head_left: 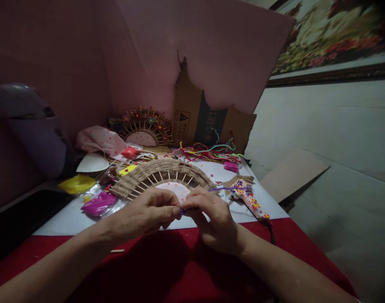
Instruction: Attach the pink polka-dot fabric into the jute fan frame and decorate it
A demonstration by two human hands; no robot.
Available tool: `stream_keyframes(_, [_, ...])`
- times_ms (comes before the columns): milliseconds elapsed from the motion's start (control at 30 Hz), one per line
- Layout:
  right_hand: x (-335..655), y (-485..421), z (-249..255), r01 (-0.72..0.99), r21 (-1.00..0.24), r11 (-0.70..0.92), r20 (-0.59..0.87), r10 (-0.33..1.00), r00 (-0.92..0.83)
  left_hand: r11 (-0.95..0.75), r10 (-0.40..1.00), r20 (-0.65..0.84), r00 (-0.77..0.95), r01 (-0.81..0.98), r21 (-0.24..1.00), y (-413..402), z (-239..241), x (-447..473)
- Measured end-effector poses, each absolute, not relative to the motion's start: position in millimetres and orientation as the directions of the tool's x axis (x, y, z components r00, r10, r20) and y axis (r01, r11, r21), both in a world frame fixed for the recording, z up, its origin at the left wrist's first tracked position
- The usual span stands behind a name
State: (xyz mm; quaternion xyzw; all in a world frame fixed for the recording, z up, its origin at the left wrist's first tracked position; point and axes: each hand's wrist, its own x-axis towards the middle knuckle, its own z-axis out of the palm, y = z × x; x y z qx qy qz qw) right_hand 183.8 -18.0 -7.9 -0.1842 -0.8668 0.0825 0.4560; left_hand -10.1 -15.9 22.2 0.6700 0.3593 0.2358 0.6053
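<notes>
My left hand (157, 209) and my right hand (213, 214) meet fingertip to fingertip above the table's front part. Between them shows a small bit of purple yarn (182, 211), pinched by both hands. A purple strand also runs out to the right behind my right hand, over a flower-patterned glue gun-shaped piece (251, 202); whether it joins the pinched bit is hidden. Just beyond my hands lies a fan-shaped piece (161, 170) of woven twine on thin sticks, with a dotted pink centre (176, 189) partly covered by my fingers.
A second fan (142, 126) with coloured beads stands at the back beside torn cardboard (188, 109). Tangled coloured yarn (208, 151) lies before it. Magenta (99, 203) and yellow (76, 184) clay packs are at left. Red cloth (167, 269) covers the near edge.
</notes>
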Motion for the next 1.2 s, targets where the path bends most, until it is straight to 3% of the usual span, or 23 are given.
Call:
stream_keyframes(233, [179, -25, -6, 0.171, -0.285, 0.943, 0.709, 0.327, -0.625, 0.073, 0.598, -0.251, 0.761, 0.259, 0.963, -14, 26, -17])
stream_keyframes(567, [182, -18, -9, 0.355, -0.289, 0.889, 0.802, 0.427, -0.418, -0.051, 0.811, -0.039, 0.584, 0.137, 0.989, -10, 11, -7])
stream_keyframes(700, [183, -17, -9, 0.340, -0.288, 0.895, 0.782, 0.425, -0.456, -0.126, 0.816, 0.004, 0.578, 0.172, 0.977, -12, 11, -7])
stream_keyframes(1067, [180, -20, -8, 0.151, -0.276, 0.949, 0.693, 0.305, -0.653, 0.103, 0.602, -0.299, 0.740, 0.300, 0.949, -13, 22, -18])
stream_keyframes(1200, [181, -20, -9, 0.186, -0.283, 0.941, 0.686, 0.334, -0.647, 0.127, 0.639, -0.280, 0.716, 0.261, 0.957, -9, 18, -18])
